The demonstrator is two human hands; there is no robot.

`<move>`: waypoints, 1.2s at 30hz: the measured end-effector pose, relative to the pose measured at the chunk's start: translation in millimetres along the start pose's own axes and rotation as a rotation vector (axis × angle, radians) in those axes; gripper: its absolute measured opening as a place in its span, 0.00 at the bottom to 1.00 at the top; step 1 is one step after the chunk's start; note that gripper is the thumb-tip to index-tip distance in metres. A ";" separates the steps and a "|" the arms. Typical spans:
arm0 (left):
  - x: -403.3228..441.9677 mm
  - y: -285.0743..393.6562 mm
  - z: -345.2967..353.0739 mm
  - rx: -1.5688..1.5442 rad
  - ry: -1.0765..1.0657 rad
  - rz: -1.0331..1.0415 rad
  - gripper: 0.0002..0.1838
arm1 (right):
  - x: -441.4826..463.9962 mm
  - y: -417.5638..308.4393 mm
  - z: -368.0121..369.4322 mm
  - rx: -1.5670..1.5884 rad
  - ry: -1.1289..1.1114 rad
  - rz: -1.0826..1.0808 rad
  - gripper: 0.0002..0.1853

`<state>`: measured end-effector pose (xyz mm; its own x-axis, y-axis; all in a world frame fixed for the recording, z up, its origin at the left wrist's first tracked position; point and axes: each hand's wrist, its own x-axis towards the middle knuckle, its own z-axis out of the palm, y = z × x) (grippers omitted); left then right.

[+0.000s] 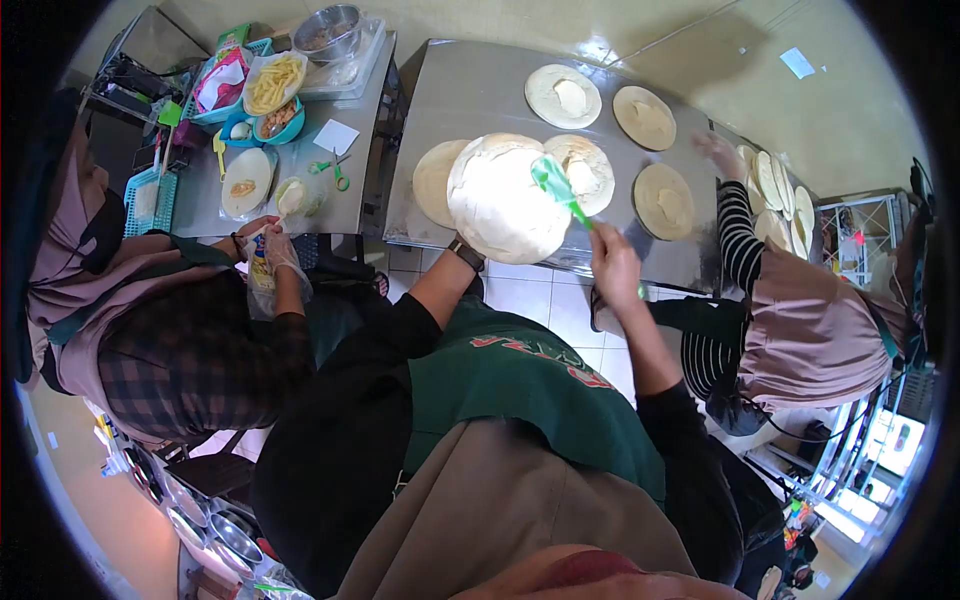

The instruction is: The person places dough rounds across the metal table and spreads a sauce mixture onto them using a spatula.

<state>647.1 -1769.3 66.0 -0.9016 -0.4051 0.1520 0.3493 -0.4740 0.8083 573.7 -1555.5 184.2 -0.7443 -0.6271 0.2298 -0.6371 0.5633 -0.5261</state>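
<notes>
A round flatbread, its top smeared with white spread and very bright, is held up above the metal table. My left hand is hidden beneath it; only the wrist with a dark watch shows at its lower edge. In my right hand is the handle of a green spatula, fingers wrapped round it. The spatula's blade lies over the right part of the spread. Behind it, partly covered, is another flatbread with a white dollop. A plain flatbread peeks out at the left.
More dolloped flatbreads lie on the metal table. At right, a co-worker's hand is near stacked flatbreads. At left, a co-worker's gloved hands hold a packet by a table with fries, scissors and bowls.
</notes>
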 end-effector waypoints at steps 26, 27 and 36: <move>-6.3 19.0 -13.8 -0.956 -0.059 -0.330 0.31 | -20.3 -15.0 -28.6 -0.116 -0.233 -0.293 0.06; -6.2 26.0 -14.6 -0.921 -0.042 -0.326 0.31 | -10.6 -3.0 -40.6 -0.208 -0.179 -0.387 0.06; -5.1 8.1 -15.2 -1.104 -0.222 -0.298 0.33 | 20.8 -45.3 -26.8 -0.177 -0.062 -0.534 0.16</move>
<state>658.4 -1782.9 63.2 -0.9720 -0.0691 0.2245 0.0502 -0.9948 -0.0888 581.7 -1579.6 234.8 -0.3000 -0.8771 0.3750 -0.9497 0.2378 -0.2035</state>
